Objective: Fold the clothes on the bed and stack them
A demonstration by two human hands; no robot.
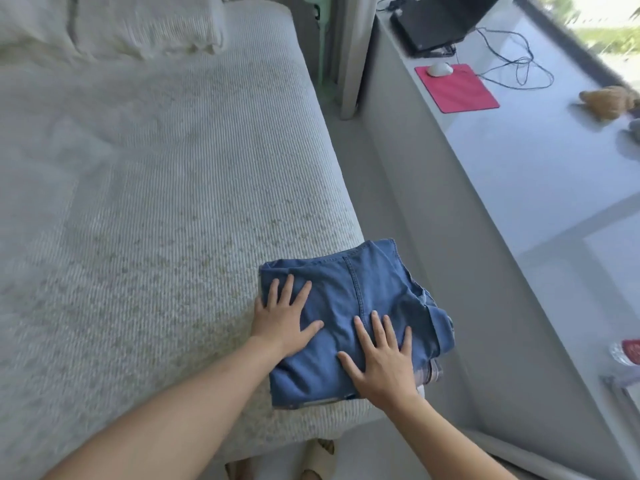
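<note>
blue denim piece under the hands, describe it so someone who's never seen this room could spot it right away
Start at the big white textured bed and follow its right edge to the near corner. There the folded blue denim garment tops a small stack, with the left hand and right hand pressed flat on it. It is the only blue thing on the bed; just a plaid edge peeks out beneath.

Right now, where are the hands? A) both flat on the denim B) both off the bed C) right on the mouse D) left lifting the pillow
A: the left hand and the right hand lie flat, fingers spread, on the folded denim at the bed corner.
</note>
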